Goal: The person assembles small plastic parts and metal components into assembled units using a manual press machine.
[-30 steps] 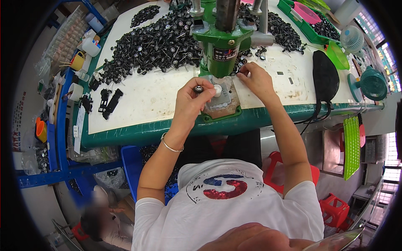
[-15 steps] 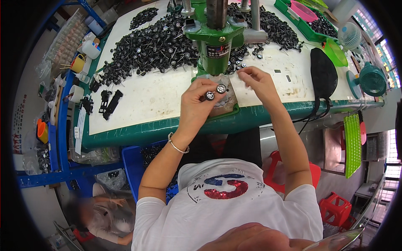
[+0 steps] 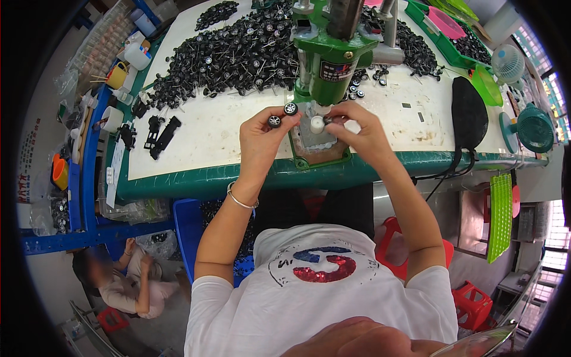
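Observation:
My left hand (image 3: 260, 135) is closed on two small black toy wheels with silver hubs, an upper wheel (image 3: 290, 109) and a lower wheel (image 3: 274, 121). It is just left of the green bench press (image 3: 332, 74). Under the press head stands a white round holder (image 3: 317, 124) on the metal base plate (image 3: 322, 156). My right hand (image 3: 364, 132) is at the holder's right side, thumb and forefinger pinched together. Between those fingertips a small dark piece shows, probably a wheel, mostly covered by the fingers.
A big heap of black wheels and axles (image 3: 232, 56) spreads behind the press. Black plastic chassis parts (image 3: 165, 138) lie at the left. On the right are a black cloth mask (image 3: 468, 113) and a green fan (image 3: 533, 128). Another person (image 3: 128, 279) sits at lower left.
My left hand has moved left from in front of the press, still holding the two wheels. My right hand has come in to the white holder, its fingers now around a small dark piece.

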Motion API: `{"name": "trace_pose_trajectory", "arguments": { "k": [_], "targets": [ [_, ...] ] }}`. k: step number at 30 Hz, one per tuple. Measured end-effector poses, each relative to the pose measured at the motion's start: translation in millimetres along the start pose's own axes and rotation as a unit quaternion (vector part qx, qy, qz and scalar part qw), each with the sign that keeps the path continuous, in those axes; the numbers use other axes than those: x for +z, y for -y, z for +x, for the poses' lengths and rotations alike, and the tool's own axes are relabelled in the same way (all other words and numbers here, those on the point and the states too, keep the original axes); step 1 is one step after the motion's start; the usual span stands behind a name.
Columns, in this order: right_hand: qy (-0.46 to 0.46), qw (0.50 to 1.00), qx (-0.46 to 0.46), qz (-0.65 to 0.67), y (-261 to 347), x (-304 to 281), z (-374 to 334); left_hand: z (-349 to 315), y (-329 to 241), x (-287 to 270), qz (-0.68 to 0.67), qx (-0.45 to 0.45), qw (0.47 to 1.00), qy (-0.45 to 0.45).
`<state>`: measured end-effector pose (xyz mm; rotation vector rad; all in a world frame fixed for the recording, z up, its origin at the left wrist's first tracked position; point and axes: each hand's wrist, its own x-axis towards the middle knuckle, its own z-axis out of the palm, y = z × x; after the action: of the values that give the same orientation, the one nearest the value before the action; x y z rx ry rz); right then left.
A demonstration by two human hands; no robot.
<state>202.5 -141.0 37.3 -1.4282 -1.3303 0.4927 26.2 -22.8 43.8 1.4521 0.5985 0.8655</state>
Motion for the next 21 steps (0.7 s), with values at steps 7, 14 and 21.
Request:
{"name": "trace_pose_trajectory", "arguments": {
  "k": [7, 14, 21],
  "targets": [
    [-0.045, 0.993, -0.054, -0.091, -2.7, 20.5, 4.0, -1.8, 2.0, 1.8, -0.036, -0.014, 0.999, 0.006],
    [-0.049, 0.998, 0.032, -0.026, -0.3, 25.5, 0.4, 3.6, 11.7, 8.4, -0.031, 0.002, 0.999, 0.022],
    [-0.065, 0.997, 0.032, -0.004, -6.4, 23.0, 9.8, 5.8, 16.2, 2.4, -0.014, -0.002, 1.000, 0.006]
  ]
}}
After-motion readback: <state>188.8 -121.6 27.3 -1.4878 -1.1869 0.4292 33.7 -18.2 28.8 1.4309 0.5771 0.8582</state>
